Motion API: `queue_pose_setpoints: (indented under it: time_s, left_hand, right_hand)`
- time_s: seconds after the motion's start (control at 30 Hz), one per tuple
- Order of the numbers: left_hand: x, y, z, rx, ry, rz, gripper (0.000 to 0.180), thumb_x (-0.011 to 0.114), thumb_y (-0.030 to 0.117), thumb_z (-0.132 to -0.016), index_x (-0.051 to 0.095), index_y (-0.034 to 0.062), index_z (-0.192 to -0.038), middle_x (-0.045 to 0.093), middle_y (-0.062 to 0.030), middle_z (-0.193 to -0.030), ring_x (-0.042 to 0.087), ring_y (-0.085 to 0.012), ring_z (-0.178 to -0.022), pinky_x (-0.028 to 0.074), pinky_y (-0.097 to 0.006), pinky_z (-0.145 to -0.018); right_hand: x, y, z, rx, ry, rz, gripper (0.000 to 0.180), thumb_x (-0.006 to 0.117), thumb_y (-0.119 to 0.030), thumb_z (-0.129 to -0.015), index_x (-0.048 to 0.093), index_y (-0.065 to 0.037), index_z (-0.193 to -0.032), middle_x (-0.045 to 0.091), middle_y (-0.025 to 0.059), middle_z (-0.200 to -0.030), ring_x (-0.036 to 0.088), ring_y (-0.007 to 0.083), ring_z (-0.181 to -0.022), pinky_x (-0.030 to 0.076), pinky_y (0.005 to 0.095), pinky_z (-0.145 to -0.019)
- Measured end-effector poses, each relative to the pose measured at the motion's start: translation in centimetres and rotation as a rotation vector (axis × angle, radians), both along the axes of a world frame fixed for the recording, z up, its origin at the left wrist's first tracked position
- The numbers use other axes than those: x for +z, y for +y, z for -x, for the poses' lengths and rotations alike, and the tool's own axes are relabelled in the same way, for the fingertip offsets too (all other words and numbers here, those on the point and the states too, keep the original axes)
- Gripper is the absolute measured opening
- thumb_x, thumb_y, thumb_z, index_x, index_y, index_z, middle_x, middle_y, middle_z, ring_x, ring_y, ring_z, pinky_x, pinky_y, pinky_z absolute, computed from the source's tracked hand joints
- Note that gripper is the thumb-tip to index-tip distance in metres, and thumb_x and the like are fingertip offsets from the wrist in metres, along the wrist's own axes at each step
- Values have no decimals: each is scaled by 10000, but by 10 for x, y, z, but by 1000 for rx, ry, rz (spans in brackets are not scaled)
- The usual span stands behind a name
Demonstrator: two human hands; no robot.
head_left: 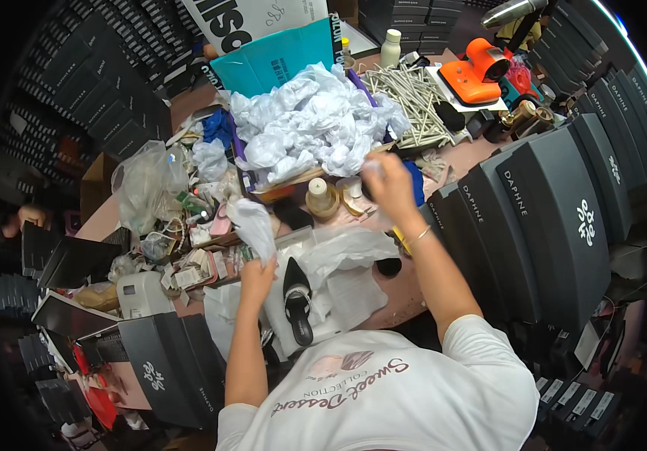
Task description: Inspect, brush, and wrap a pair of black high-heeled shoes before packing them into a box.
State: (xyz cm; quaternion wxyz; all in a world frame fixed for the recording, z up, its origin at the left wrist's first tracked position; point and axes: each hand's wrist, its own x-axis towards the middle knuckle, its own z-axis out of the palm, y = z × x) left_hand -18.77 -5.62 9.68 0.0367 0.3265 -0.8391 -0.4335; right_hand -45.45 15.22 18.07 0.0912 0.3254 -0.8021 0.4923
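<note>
My left hand [258, 275] grips the lower end of a crumpled white paper wad [254, 228], which stands up from my fingers. Just to its right, a black pointed slip-on shoe [295, 289] lies toe-away on white wrapping paper [356, 295]. My right hand [388, 186] is raised farther off, beside the front right corner of a bin heaped with crumpled white paper [308, 124]. Motion blurs its fingers, so whether they hold anything is unclear. Near it stand a bottle of amber liquid [322, 200] and a small white roll [352, 194].
Dark shoe boxes [523, 218] crowd the right side, with more boxes [166, 368] at lower left. A pile of pale sticks [414, 105] and an orange device [478, 74] sit at the back right. Plastic bags [147, 184] and small clutter cover the left side.
</note>
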Motion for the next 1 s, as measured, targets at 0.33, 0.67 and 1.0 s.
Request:
queue_pose_setpoints:
  time_s: [0.33, 0.67, 1.0]
  left_hand:
    - [25, 20, -30, -77, -119, -49, 684, 755, 154, -670, 460, 9, -1269, 556, -198, -1166, 547, -358, -1064, 442, -388, -885]
    - [45, 16, -44, -81, 72, 273, 585, 694, 227, -776, 481, 41, -1287, 501, -181, -1271, 459, -334, -1197, 375, -389, -988]
    - [64, 74, -13, 65, 759, -1697, 933, 305, 766, -809, 355, 16, -1361, 472, -211, -1317, 484, -358, -1187, 378, -484, -1011]
  right_hand:
    - [-104, 24, 218, -485, -239, -392, 440, 602, -225, -752, 553, 43, -1098, 620, 269, -922, 594, 414, -910, 458, 450, -835]
    - [39, 20, -1, 77, -125, 196, 215, 610, -24, -777, 531, -6, -976, 578, 54, -781, 526, 125, -669, 443, 273, -611]
    - [8, 43, -211, 742, -275, -273, 313, 663, -73, -753, 532, -41, -1035, 628, 129, -836, 631, 273, -725, 463, 363, -599]
